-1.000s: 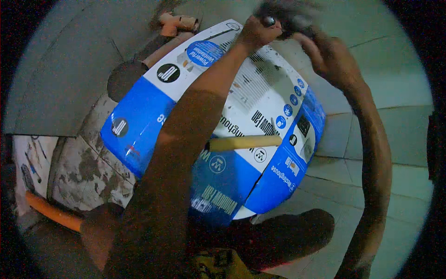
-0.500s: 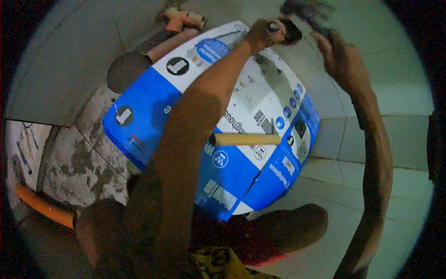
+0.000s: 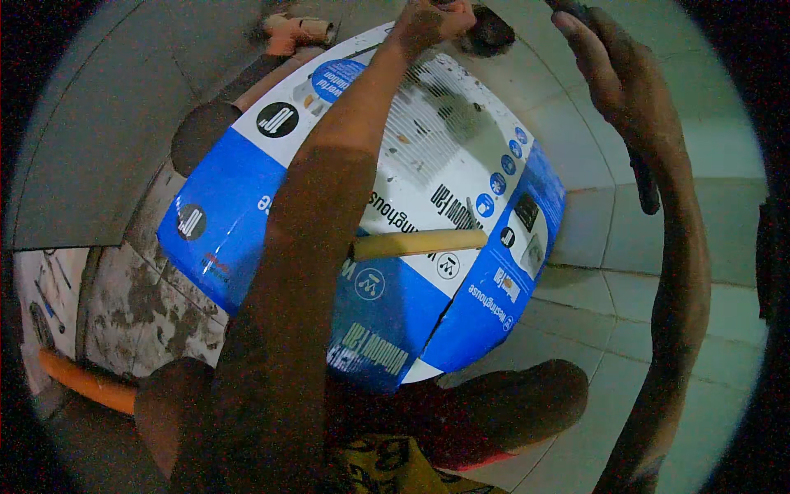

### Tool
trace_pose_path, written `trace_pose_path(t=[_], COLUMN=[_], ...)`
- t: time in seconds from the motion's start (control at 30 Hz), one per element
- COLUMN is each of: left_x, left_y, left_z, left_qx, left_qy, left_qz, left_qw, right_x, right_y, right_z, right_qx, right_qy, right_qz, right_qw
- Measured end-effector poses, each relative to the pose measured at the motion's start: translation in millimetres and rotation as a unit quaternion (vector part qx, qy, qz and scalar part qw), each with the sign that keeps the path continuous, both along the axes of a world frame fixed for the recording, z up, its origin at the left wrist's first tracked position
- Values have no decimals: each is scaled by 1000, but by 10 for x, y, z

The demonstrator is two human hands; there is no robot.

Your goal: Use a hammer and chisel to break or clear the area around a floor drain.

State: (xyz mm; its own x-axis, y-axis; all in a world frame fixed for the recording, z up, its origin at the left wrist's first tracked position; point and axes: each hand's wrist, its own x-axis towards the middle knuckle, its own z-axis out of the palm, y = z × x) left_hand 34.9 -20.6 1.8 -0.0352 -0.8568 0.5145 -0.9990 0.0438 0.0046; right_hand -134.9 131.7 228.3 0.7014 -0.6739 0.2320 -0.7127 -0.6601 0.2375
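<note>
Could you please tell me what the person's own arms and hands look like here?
The bare left forearm and bare right forearm are slender, with no sleeves or bands visible. The left hand, partly cut off by the picture's top edge, and right hand appear ungloved.

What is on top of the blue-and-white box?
A pale yellow stick and small scattered bits. The left forearm hides part of the box; anything beneath it cannot be seen.
</note>
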Motion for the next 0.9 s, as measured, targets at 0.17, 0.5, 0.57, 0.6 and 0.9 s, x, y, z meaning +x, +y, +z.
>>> trace_pose_path(t=[0.17, 0.5, 0.57, 0.6, 0.9], left_x=[175, -94, -26, 52, -408], left_y=[44, 550, 459, 434, 524], left_z=[-267, 169, 44, -26, 40], left_qx=[-331, -51, -101, -148, -196], left_qy=[-200, 782, 760, 734, 720], left_qz=[-40, -255, -228, -203, -392], left_qw=[921, 566, 600, 631, 538], right_x=[47, 124, 230, 281, -168], right_y=[113, 134, 248, 239, -526], right_z=[52, -22, -84, -84, -291], right_qx=[25, 40, 3, 7, -42], right_qy=[-26, -5, -62, -66, 170], right_qz=[-32, 108, 196, 204, 73], right_qw=[999, 993, 979, 977, 982])
